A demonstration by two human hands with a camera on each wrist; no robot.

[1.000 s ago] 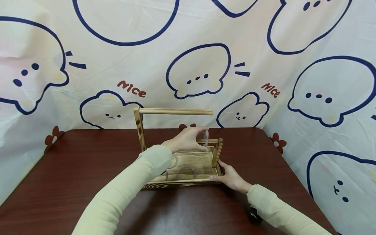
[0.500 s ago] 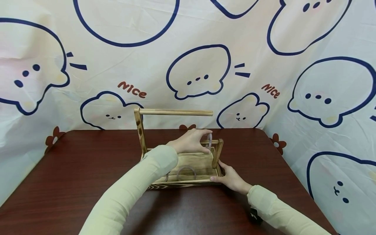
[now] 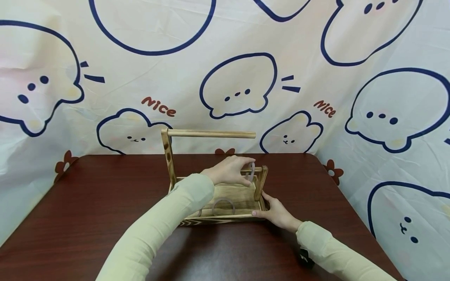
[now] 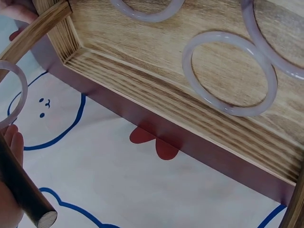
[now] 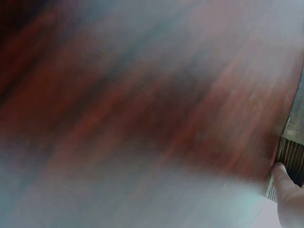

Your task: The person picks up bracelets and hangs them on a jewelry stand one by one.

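Note:
My left hand (image 3: 228, 170) pinches a pale lilac bangle (image 3: 252, 168) between thumb and fingers. The bangle stands upright and overlaps the lower bar (image 3: 258, 169) of a wooden display rack, close to the right post (image 3: 260, 183). In the left wrist view, the held bangle (image 4: 22, 90) shows at the far left, above the fingertips. More bangles (image 4: 271, 80) lie in the rack's tray (image 3: 232, 191). With thumb in front and fingers behind, my right hand (image 3: 277, 214) grips the tray's right end; its thumb (image 5: 285, 183) shows at the right wrist view's edge.
The rack's taller left post (image 3: 168, 156) carries a long upper bar (image 3: 211, 134) whose right end is free, above my left hand. The rack stands on a dark red-brown table (image 3: 105, 195). A patterned cloth (image 3: 183, 86) hangs behind.
My left hand has moved a little right and slightly down with the bangle, toward the right post. The right hand has kept its grip on the tray.

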